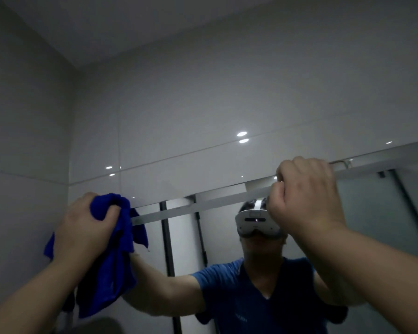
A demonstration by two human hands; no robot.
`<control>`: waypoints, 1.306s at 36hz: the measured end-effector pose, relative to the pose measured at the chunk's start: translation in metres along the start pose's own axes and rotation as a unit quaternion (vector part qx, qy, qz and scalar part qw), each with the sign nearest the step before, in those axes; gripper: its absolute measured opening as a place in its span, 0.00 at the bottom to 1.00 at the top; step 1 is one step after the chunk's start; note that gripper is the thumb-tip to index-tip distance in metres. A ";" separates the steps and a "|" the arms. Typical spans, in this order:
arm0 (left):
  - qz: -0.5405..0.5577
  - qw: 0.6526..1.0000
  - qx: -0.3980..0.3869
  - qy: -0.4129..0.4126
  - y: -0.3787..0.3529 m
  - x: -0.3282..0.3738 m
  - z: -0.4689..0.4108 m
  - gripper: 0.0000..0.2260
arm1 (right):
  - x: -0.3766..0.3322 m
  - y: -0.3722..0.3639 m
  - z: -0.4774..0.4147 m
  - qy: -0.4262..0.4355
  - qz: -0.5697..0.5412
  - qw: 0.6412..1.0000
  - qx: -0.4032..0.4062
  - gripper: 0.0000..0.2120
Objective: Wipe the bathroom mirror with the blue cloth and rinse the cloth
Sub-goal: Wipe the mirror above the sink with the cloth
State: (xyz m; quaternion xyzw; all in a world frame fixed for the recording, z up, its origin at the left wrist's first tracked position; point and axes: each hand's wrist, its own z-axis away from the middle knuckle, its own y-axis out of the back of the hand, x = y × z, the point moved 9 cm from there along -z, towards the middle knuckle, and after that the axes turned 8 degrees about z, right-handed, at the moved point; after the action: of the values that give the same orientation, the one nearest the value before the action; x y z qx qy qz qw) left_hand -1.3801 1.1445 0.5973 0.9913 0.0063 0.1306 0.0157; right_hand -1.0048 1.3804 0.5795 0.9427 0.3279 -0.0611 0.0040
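Note:
The bathroom mirror fills the lower right of the view, its top edge slanting up to the right. My left hand grips a bunched blue cloth pressed at the mirror's upper left corner, most of the cloth hanging down below the hand. My right hand is a closed fist resting at the mirror's top edge, further right. I cannot tell whether it holds anything. The mirror reflects a person in a blue shirt with a white headset.
Glossy grey wall tiles rise above the mirror and a tiled side wall closes in on the left. The mirror reflects dark-framed glass panels behind the person. The room is dim.

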 end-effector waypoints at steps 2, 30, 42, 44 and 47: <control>-0.007 1.000 0.004 -0.008 -0.005 0.012 0.002 0.13 | -0.001 0.000 0.000 0.004 -0.003 1.000 0.003 0.04; -0.027 0.996 -0.035 -0.071 -0.110 0.214 0.046 0.15 | 0.166 0.053 -0.008 0.033 0.077 0.996 -0.033 0.17; -0.037 0.994 -0.060 -0.088 -0.162 0.282 0.061 0.19 | 0.165 0.039 -0.006 0.010 0.079 0.995 -0.064 0.14; -0.056 0.990 -0.085 -0.098 -0.185 0.320 0.070 0.22 | 0.164 0.041 -0.009 0.009 0.084 0.993 -0.080 0.12; -0.050 0.985 -0.116 -0.115 -0.215 0.384 0.087 0.26 | 0.170 0.035 -0.020 0.002 0.036 0.990 -0.135 0.13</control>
State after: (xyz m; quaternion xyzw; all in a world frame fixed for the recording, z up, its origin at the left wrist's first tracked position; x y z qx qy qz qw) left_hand -0.9889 1.3636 0.6054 0.9895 0.0391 0.0149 0.1381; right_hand -0.8481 1.4589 0.5781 0.9450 0.2987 -0.0143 0.1323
